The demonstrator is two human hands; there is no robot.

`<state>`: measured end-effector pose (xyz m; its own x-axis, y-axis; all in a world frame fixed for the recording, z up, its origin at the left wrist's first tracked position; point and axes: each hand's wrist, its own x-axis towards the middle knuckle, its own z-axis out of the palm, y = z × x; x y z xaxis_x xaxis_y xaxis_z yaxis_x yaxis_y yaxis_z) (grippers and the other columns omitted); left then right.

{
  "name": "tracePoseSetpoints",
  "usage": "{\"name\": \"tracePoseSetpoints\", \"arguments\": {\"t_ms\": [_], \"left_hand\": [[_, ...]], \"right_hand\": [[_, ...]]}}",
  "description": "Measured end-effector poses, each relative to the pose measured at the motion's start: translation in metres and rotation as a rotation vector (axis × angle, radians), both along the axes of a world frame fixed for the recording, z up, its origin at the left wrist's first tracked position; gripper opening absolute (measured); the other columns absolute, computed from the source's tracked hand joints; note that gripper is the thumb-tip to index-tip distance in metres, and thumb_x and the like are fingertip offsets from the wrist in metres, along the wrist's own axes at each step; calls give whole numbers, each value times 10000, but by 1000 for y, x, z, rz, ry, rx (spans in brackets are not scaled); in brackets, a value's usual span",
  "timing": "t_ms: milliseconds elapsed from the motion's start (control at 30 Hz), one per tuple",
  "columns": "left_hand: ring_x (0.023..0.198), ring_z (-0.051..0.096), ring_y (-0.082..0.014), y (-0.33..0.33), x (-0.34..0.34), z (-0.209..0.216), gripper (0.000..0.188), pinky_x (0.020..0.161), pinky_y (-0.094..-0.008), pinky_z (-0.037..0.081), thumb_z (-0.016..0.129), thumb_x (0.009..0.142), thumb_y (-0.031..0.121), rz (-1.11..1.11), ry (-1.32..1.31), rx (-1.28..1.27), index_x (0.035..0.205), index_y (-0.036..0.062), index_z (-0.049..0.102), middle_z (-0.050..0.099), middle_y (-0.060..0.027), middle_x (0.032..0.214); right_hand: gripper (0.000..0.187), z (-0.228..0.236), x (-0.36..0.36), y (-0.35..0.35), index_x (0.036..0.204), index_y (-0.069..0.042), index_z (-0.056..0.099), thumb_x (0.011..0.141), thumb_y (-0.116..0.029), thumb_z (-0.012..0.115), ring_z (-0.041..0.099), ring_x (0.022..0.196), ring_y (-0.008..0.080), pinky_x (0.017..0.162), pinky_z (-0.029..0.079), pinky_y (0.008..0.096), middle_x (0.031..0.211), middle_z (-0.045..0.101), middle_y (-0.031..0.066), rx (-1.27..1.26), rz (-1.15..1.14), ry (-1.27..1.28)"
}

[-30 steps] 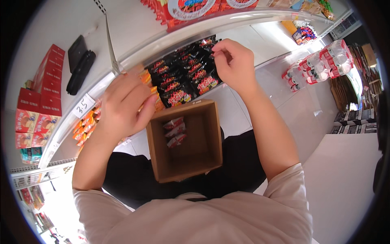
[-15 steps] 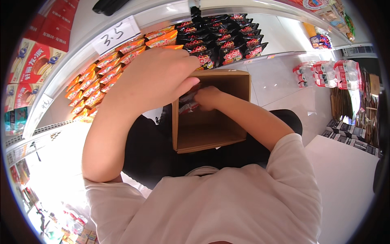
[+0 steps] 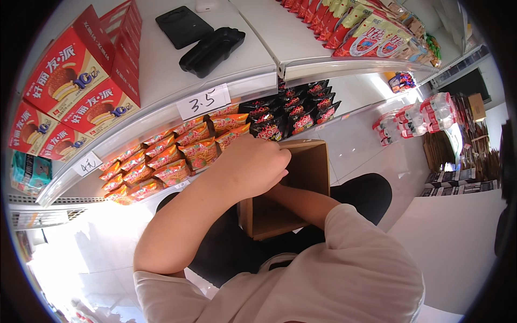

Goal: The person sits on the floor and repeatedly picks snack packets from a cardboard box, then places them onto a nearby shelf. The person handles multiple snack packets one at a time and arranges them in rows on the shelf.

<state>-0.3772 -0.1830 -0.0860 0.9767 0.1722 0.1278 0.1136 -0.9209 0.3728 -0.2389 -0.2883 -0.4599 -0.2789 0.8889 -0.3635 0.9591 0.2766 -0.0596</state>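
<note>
An open cardboard box (image 3: 316, 164) stands between my bent knees. My left hand (image 3: 253, 166) reaches across over the box's far left corner, its fingers curled inward. Whatever those fingers hold, if anything, is hidden beneath the hand. My right forearm (image 3: 301, 203) goes into the box from the right. The right hand itself is covered by my left hand. Just beyond the left hand, rows of orange snack bags (image 3: 198, 153) stand on a low shelf. Black snack bags (image 3: 301, 121) stand in rows to their right, behind the box.
Above the bags juts a white shelf (image 3: 253, 46) carrying black plastic trays (image 3: 212, 51), red boxes (image 3: 70, 81) at left and red-and-yellow packets (image 3: 371, 35) at right. Wrapped bottles (image 3: 414, 118) stand on the floor to the right. A white surface (image 3: 452, 242) lies at lower right.
My view has shifted, showing more of the upper shelf. My left hand has moved right over the box corner. My right hand, visible inside the box with dark packets before, is now hidden.
</note>
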Motion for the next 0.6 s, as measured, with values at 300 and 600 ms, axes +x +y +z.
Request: {"name": "tracePoseSetpoints", "arguments": {"t_ms": [300,600], "left_hand": [[943,709,-361,2,-4,8,227,811,-494,557,767,905,254,37,163,-128,953,42,698,713,-122,920],[967,675,-338,-3,10,-10,204,802,-479,547,796,881,203,-1,17,-256,983,54,702,670,-89,954]], "right_hand": [[171,159,48,16,1062,-96,735,946,-209,680,678,1080,340,897,535,479,1112,722,144,-253,178,21],[100,367,122,-4,899,-7,695,915,-106,705,666,884,428,741,519,523,871,671,195,41,-38,474]]}}
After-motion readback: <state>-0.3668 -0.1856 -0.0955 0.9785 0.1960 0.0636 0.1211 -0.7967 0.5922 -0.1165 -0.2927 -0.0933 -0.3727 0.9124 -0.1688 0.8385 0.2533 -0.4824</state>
